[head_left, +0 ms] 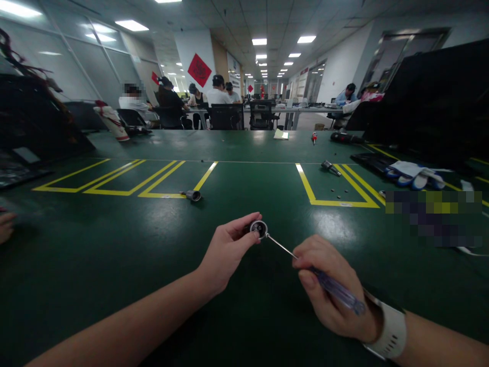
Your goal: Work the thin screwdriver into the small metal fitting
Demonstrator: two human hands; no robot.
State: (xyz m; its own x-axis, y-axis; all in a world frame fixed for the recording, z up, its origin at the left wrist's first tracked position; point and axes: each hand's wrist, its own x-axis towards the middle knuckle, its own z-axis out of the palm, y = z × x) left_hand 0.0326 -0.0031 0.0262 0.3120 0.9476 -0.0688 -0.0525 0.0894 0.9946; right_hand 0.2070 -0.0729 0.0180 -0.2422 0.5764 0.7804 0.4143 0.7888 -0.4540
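Screwdriver [340, 291] sits in the right hand [331, 261], fingers curled around its handle; its shaft points up and left and ends at the rim of a round metal part [259, 229]. Left hand [224, 250] grasps that part between thumb and fingertips, opening turned toward the viewer; exact tip contact is too small to judge. Green table [244, 183] surface gives both hands room ahead and to the sides, up to the yellow tape [346, 205] outlines. Left forearm enters from lower left, right forearm from lower right, wrist wearing a pale band [391, 330]. Beyond the hands, a second part [193, 195] lies at the tape on the left; a third [330, 167] lies inside the right outline, near three small pieces [338, 197]. Gloves [414, 173] lie farther right; a drill [347, 138] rests near the far edge.
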